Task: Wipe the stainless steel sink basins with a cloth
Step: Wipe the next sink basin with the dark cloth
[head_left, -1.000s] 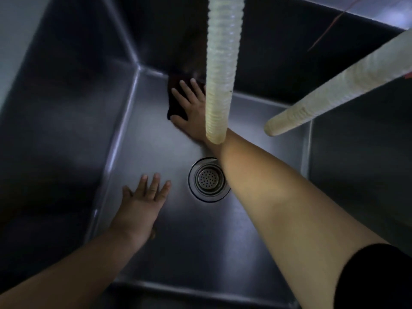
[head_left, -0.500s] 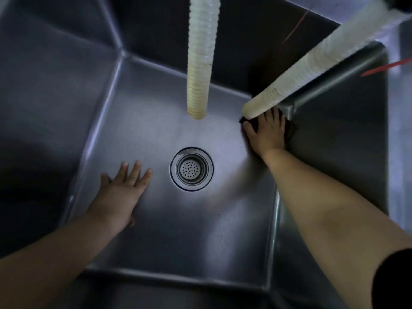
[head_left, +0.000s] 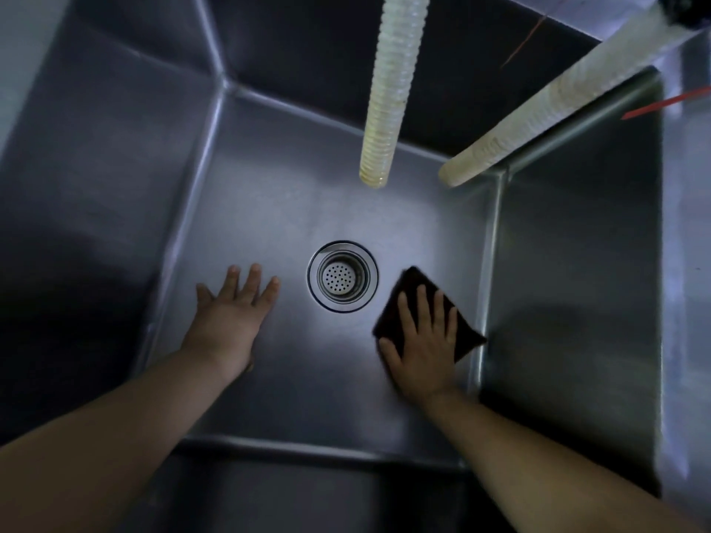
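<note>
Right hand (head_left: 423,348) flat, fingers spread pressing cloth (head_left: 463,332) | left hand (head_left: 231,321) flat, fingers straight

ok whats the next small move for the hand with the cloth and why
Probably slide the right hand and the dark cloth left across the basin floor, passing in front of the drain. The cloth sits by the right wall, so that floor is next.

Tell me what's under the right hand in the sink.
A dark cloth lies under the right hand, whose straight fingers press it flat on the sink floor, right of the drain strainer. The hand covers the cloth's middle, and the steel beneath is hidden.
</note>
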Motion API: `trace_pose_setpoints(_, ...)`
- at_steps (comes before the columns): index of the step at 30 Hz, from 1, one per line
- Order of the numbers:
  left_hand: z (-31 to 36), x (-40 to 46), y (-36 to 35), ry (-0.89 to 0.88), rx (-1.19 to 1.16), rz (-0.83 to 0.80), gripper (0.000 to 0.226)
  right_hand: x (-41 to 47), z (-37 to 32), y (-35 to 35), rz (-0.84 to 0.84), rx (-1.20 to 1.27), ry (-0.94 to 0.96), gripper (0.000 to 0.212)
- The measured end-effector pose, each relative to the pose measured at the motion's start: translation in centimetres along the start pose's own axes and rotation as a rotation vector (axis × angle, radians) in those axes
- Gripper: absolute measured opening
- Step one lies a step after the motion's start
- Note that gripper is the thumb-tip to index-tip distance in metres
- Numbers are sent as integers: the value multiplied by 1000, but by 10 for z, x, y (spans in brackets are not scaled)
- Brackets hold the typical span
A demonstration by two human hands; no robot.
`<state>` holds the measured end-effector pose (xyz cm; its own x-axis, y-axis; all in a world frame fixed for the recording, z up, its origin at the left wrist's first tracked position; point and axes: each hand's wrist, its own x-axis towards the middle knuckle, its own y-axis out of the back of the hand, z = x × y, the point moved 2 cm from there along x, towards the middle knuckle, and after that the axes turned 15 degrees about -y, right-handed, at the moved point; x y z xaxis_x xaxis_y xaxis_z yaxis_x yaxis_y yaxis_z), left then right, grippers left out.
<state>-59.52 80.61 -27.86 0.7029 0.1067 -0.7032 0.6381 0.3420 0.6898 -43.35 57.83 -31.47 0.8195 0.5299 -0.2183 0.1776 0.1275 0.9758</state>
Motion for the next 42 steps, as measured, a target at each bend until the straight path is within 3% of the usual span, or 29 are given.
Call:
trace_pose_setpoints(4,-2,2,0,-6,5,-14,121,-29,-26,-15,-6,-17,127,76)
trace_pose_setpoints(11,-4,3,-2,-25,15,2,120,35,-44,-3,39,49,-123,75)
trace_pose_setpoints(16,-5,4,-5,-11,-23,21,121,113,-67,11,73,86,-132,72)
trace_pose_setpoints(22,-6,3,-6,-9,-32,60,121,142,-115,14,64,61,13,70)
trace_pose_setpoints(28,-2,-10,-4,-7,-63,156,107,83,-159,8,-41,51,330,70)
trace_pose_setpoints(33,-12,-29,7,82,-133,439,62,25,-130,8,-95,131,524,68)
trace_pose_setpoints(37,-13,-31,8,95,-157,447,50,-2,-81,13,-49,7,640,65)
trace_pose_setpoints(42,9,-22,7,-105,-168,486,48,15,-46,29,63,-33,458,63)
